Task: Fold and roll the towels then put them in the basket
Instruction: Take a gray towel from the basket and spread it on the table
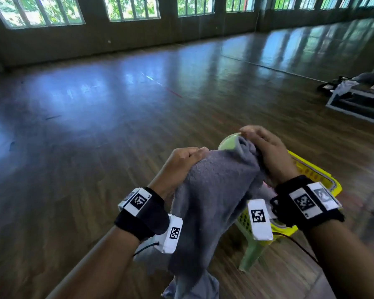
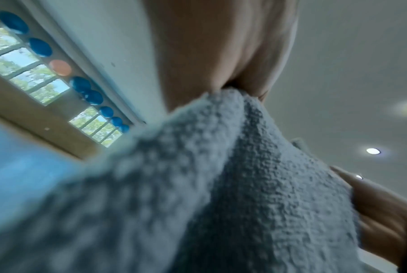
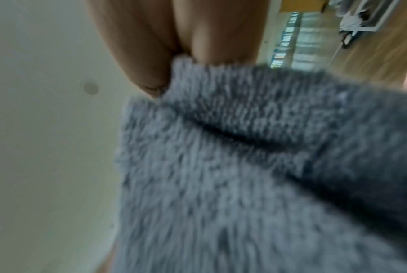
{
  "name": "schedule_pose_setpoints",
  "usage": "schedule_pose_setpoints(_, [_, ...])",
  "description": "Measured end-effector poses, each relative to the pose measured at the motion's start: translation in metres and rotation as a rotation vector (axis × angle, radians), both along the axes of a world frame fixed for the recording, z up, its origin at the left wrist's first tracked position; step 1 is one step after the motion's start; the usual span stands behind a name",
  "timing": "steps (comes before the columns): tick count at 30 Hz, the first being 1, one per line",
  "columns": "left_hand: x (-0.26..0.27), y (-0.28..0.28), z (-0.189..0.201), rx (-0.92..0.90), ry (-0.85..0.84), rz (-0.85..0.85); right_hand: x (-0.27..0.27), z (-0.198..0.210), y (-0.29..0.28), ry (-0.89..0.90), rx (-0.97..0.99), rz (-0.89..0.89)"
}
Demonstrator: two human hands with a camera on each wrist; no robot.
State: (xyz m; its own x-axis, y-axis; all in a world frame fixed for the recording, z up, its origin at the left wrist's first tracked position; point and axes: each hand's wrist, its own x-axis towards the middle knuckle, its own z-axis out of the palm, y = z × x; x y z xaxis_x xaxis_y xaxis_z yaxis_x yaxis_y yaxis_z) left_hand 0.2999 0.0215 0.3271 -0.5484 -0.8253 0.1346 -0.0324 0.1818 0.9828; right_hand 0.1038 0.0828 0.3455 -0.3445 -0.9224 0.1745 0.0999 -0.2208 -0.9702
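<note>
A grey towel [image 1: 212, 190] hangs in the air between my two hands, its lower end drooping toward the floor. My left hand [image 1: 181, 162] pinches its upper left edge. My right hand [image 1: 261, 147] pinches the upper right corner. In the left wrist view the towel [image 2: 232, 184] fills the frame below my pinching fingers [image 2: 221, 55]. The right wrist view shows the towel [image 3: 244, 166], blurred, held by my fingers [image 3: 151, 55]. Behind the towel, at the right, a yellow basket [image 1: 315, 171] sits on a pale green plastic stool [image 1: 253, 251].
A wide wooden floor [image 1: 117, 104] stretches ahead to a wall of windows [image 1: 134, 7]. A low platform with clothes and bags [image 1: 358, 91] lies at the far right. A black cable [image 1: 300, 244] runs from my right wrist.
</note>
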Motion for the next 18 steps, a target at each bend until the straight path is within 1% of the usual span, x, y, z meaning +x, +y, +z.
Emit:
schedule_pose_setpoints(1, [-0.013,0.003,0.000,-0.028,-0.016,-0.019,-0.001,-0.005,0.012,0.123,0.070,0.076])
schedule_pose_setpoints(2, [-0.024,0.004,0.000,-0.057,-0.036,-0.045,0.002,-0.012,0.022,0.238,0.156,0.193])
schedule_pose_setpoints(3, [-0.039,0.008,0.000,-0.071,-0.057,-0.082,-0.002,-0.020,0.032,0.302,0.230,0.286])
schedule_pose_setpoints(4, [-0.056,0.014,-0.002,-0.073,-0.076,-0.128,-0.012,-0.026,0.042,0.315,0.249,0.299])
schedule_pose_setpoints(5, [-0.071,0.021,-0.004,-0.065,-0.081,-0.167,-0.025,-0.029,0.050,0.282,0.222,0.254])
schedule_pose_setpoints(6, [-0.087,0.028,-0.006,-0.052,-0.092,-0.204,-0.048,-0.030,0.059,0.213,0.173,0.163])
schedule_pose_setpoints(9, [-0.127,0.049,-0.013,-0.004,-0.114,-0.272,-0.124,-0.025,0.094,-0.099,0.035,-0.173])
schedule_pose_setpoints(10, [-0.141,0.054,-0.015,0.013,-0.119,-0.271,-0.146,-0.025,0.107,-0.132,0.016,-0.239])
schedule_pose_setpoints(11, [-0.163,0.064,-0.015,0.017,-0.124,-0.292,-0.166,-0.027,0.123,-0.121,0.027,-0.257])
schedule_pose_setpoints(12, [-0.181,0.072,-0.015,0.018,-0.123,-0.321,-0.175,-0.033,0.134,-0.080,0.085,-0.216])
schedule_pose_setpoints(14, [-0.231,0.093,-0.017,-0.018,-0.136,-0.416,-0.184,-0.048,0.158,-0.010,0.230,-0.064])
schedule_pose_setpoints(15, [-0.253,0.104,-0.018,-0.046,-0.146,-0.461,-0.187,-0.056,0.169,0.006,0.273,-0.015])
schedule_pose_setpoints(17, [-0.294,0.126,-0.024,-0.078,-0.169,-0.527,-0.211,-0.064,0.197,0.018,0.247,-0.068])
schedule_pose_setpoints(18, [-0.309,0.134,-0.028,-0.093,-0.181,-0.540,-0.230,-0.065,0.214,0.015,0.223,-0.145])
